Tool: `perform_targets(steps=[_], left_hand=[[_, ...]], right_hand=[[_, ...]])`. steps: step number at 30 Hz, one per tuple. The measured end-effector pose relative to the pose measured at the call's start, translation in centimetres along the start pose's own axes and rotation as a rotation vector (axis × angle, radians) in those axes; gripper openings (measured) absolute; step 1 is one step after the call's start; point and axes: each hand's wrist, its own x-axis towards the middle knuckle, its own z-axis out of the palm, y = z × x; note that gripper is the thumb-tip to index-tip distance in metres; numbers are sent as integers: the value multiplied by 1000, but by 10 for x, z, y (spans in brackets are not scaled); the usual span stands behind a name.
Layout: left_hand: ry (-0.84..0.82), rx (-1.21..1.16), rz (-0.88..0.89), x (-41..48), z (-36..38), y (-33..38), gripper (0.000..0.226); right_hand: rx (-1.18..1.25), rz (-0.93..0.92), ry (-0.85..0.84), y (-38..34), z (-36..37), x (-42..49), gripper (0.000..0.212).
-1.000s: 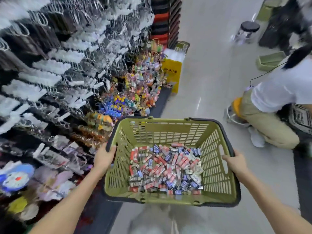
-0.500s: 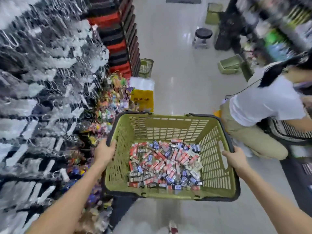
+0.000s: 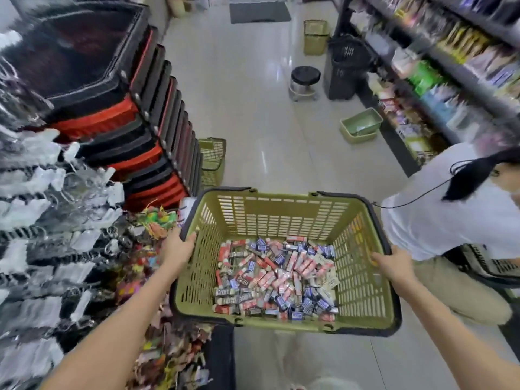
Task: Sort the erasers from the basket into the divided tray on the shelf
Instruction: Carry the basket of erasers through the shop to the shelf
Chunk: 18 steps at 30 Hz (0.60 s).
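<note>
Erasers [image 3: 275, 280]: a loose heap of small sleeved blocks covering the basket floor, thickest toward 6 o'clock. Judged light one by one, firm with slight give, and their paper sleeves probably slick. Best pinched singly across the short sides, lifting from the top of the heap so that the neighbours do not slide. Sleeves are red-and-white, blue-and-white and dark grey, all mixed. The print is too blurred to read. Basket [image 3: 281, 218]: olive slotted plastic with a dark rim, handles folded down, held in the air at 6 o'clock of the frame above a pale tiled floor. Judged rigid and only moderately loaded. Left hand [image 3: 177, 247] clamps the rim at the basket's 9 o'clock, fingers curled over the edge. Right hand [image 3: 394, 264] clamps the rim at 3 o'clock. The hands are well apart, one on each side. Divided tray: not in view, so sorting is not yet begun. Surroundings: stacked red and black baskets [image 3: 135, 130] at 10 o'clock, blurred hanging goods [image 3: 42, 220] at 9, a stocked shelf [image 3: 450, 66] at 2, a crouching person in a white top [image 3: 436, 220] at 3, near the basket, and a stool [image 3: 305, 80] at 12.
</note>
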Motion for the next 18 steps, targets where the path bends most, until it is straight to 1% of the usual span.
perform_targets(steps=[2,5,9,10,12,15,18], left_hand=[[6,23,3,41,7,26,30],[7,-32,-15,101,16,69,31],[44,21,-64,181,21,121,40],[43,34,-75,200,22,132,43],[55,49,-88,240,26,156,49],[91,54,-92,305,35,190,49],[101,27,-74,377,49,229,38]], right_hand=[[-4,-5,-10,-33,7,42,10],[20,-37,-54,-90,14,107,7],[-7,-51,-68,-168,25,191,28],[-26,-63,-69,-187,29,210,30],[-30,-82,-70,-227,38,248,27],[-22,-82,-91,-280,56,313,20],[8,-82,-95,-327,75,377,15]])
